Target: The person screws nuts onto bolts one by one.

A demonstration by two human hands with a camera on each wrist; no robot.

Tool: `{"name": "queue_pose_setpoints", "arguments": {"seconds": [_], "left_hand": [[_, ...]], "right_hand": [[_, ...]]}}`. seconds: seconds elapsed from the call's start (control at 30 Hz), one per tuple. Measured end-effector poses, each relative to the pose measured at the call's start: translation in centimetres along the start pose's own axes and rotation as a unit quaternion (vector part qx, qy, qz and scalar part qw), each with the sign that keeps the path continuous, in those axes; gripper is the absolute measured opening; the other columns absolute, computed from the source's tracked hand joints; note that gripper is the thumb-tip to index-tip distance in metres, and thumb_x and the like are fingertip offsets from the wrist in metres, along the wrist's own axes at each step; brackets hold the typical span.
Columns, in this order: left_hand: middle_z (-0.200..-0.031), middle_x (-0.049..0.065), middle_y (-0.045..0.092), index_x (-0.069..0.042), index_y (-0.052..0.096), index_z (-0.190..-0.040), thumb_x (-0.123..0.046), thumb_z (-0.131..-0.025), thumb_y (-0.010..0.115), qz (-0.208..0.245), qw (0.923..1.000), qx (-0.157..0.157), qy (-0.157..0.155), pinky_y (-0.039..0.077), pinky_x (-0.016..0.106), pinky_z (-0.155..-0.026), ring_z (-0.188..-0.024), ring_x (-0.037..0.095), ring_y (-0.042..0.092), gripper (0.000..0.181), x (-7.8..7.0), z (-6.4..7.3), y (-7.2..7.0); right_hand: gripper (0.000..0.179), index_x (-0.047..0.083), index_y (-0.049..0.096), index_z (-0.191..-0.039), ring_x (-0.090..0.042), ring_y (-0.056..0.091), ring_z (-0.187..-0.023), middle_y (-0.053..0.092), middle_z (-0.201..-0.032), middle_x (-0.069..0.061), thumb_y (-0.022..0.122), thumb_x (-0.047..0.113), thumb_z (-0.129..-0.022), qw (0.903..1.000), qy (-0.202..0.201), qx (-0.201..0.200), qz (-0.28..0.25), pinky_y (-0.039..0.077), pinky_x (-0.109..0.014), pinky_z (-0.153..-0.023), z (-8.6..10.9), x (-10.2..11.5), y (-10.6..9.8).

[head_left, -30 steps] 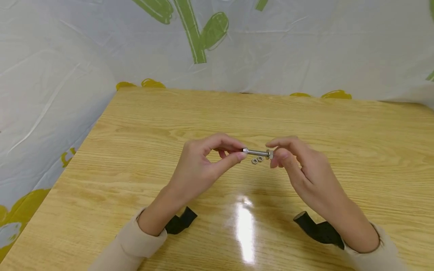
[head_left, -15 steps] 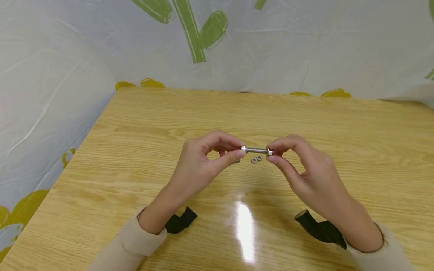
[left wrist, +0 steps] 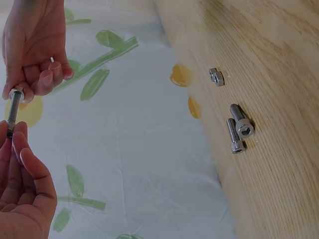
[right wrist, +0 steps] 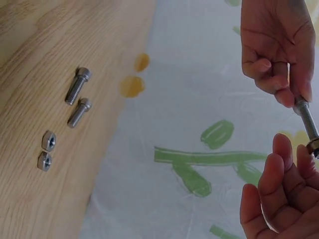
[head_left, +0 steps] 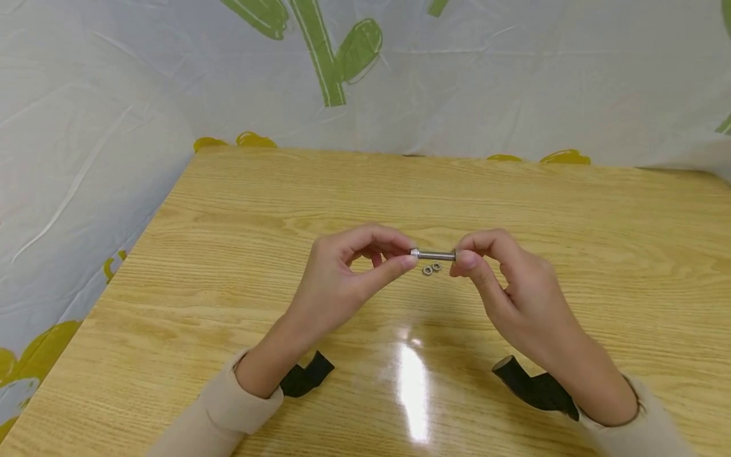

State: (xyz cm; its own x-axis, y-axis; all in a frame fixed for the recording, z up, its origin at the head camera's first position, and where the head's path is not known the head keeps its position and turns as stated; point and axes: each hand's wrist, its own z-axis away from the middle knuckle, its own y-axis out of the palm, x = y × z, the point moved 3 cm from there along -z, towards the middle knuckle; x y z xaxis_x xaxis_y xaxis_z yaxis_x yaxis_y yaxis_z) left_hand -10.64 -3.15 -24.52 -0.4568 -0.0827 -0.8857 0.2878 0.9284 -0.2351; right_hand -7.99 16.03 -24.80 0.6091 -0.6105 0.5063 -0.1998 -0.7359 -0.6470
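My left hand pinches the head end of a silver socket-head bolt between thumb and fingertips. The bolt lies nearly level above the table, its threaded end pointing right. At that end my right hand pinches a nut with thumb and index finger; a ring-shaped rim shows there in the left wrist view. The thumb covers most of the nut in the head view. Two loose hex nuts lie on the table below the bolt.
Two more socket-head bolts, one thicker and one thinner, lie on the wooden table near the loose nuts. The left hand hides them in the head view. A white sheet with green and yellow plant prints hangs behind and at the left.
The right fingers were parted around the nut, then closed on it. Now the thumb has rolled up across its front. The left hand has kept its hold on the bolt head with little movement.
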Motion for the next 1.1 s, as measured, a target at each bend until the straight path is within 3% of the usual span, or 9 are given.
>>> {"name": "queue_pose_setpoints", "arguments": {"seconds": [0.27, 0.4, 0.47, 0.57, 0.7, 0.9, 1.1], "left_hand": [[-0.081, 0.004, 0.069, -0.005, 0.069, -0.091, -0.006, -0.082, 0.07, -0.007, 0.9996, 0.004, 0.028, 0.051, 0.026, -0.067, -0.071, 0.009, 0.06, 0.009, -0.2, 0.09, 0.3], [-0.082, 0.004, 0.07, -0.005, 0.069, -0.092, -0.007, -0.082, 0.07, -0.005, 0.9997, -0.003, 0.025, 0.051, 0.025, -0.067, -0.07, 0.01, 0.059, 0.01, -0.17, 0.07, 0.26], [-0.082, 0.005, 0.07, -0.005, 0.069, -0.093, -0.007, -0.083, 0.069, -0.003, 0.9998, -0.008, 0.019, 0.05, 0.025, -0.067, -0.07, 0.011, 0.058, 0.01, -0.14, 0.05, 0.12], [-0.083, 0.005, 0.069, -0.005, 0.069, -0.094, -0.007, -0.083, 0.069, 0.005, 0.9998, -0.017, 0.008, 0.049, 0.026, -0.067, -0.07, 0.012, 0.058, 0.011, -0.11, 0.06, -0.16], [-0.084, 0.007, 0.068, -0.003, 0.068, -0.095, -0.005, -0.083, 0.068, 0.023, 0.9995, -0.021, -0.001, 0.049, 0.026, -0.066, -0.069, 0.014, 0.06, 0.012, -0.13, 0.05, -0.46], [-0.086, 0.009, 0.068, -0.002, 0.068, -0.095, -0.003, -0.083, 0.068, 0.04, 0.9991, -0.015, 0.0, 0.049, 0.027, -0.066, -0.069, 0.016, 0.058, 0.013, -0.24, -0.01, -0.49], [-0.086, 0.009, 0.067, -0.002, 0.068, -0.095, -0.002, -0.082, 0.068, 0.048, 0.9988, -0.01, -0.002, 0.05, 0.028, -0.067, -0.07, 0.017, 0.057, 0.013, -0.31, 0.07, -0.45]], "right_hand": [[0.029, 0.012, 0.054, -0.076, -0.005, 0.048, -0.064, 0.057, -0.068, 0.01, 0.039, 0.015, -0.101, 0.9983, 0.052, -0.001, -0.027, 0.034, -0.017, -0.051, 0.01, 0.32, 0.39], [0.022, 0.01, 0.058, -0.088, -0.004, 0.05, -0.071, 0.059, -0.074, 0.008, 0.042, 0.018, -0.1, 0.9979, 0.061, 0.0, -0.02, 0.036, -0.017, -0.055, 0.03, 0.2, 0.02], [0.013, 0.007, 0.058, -0.1, -0.004, 0.052, -0.078, 0.061, -0.083, 0.006, 0.051, 0.017, -0.096, 0.9987, 0.044, 0.003, -0.026, 0.038, -0.016, -0.062, -0.01, 0.01, -0.27], [0.031, 0.001, 0.054, -0.113, -0.006, 0.053, -0.087, 0.061, -0.092, 0.002, 0.066, 0.013, -0.087, 0.9987, -0.01, -0.005, -0.05, 0.041, -0.015, -0.074, -0.11, -0.35, -0.56], [0.038, -0.003, 0.055, -0.111, -0.011, 0.053, -0.09, 0.06, -0.093, -0.003, 0.071, 0.016, -0.083, 0.9945, -0.076, -0.033, -0.064, 0.039, -0.019, -0.088, -0.28, -0.63, -0.51], [0.041, -0.004, 0.062, -0.102, -0.007, 0.054, -0.087, 0.062, -0.087, -0.004, 0.057, 0.035, -0.092, 0.9911, -0.107, -0.063, -0.048, 0.037, -0.02, -0.081, -0.37, -0.34, -0.42], [0.042, -0.005, 0.062, -0.096, -0.005, 0.054, -0.083, 0.063, -0.082, -0.005, 0.055, 0.036, -0.092, 0.9887, -0.118, -0.08, -0.046, 0.036, -0.019, -0.078, -0.44, -0.02, -0.34]]}}
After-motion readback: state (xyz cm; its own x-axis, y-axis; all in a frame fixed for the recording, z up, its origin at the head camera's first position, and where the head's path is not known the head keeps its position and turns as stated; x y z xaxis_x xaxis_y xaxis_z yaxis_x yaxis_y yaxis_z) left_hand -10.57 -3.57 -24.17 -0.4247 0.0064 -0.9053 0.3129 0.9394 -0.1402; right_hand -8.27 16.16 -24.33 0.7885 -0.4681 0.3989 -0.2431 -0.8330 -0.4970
